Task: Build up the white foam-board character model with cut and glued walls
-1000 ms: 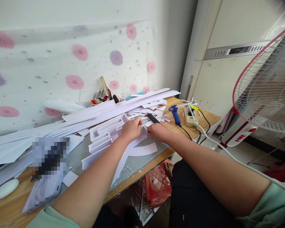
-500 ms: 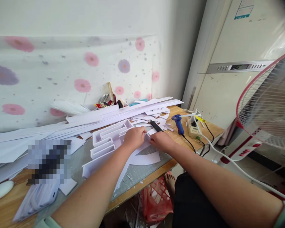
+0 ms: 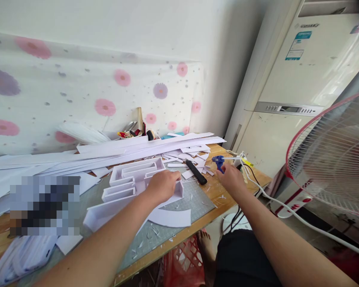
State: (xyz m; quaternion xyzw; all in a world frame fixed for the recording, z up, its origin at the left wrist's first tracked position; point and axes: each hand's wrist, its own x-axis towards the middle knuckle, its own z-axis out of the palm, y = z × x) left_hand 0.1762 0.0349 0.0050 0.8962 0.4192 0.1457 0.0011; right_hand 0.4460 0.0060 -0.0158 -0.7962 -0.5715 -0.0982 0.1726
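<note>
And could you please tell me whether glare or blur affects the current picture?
Head view: glare streaks the tall white appliance, and the picture's top right corner is dark; head view: a mosaic patch hides something at left; head view: the left hand and right hand show little blur.

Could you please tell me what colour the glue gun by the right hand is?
The glue gun is blue, as the head view shows best.

I have the left arm and right arm both reaching forward, left hand curled, its fingertips mostly hidden, right hand bent into a grip.
</note>
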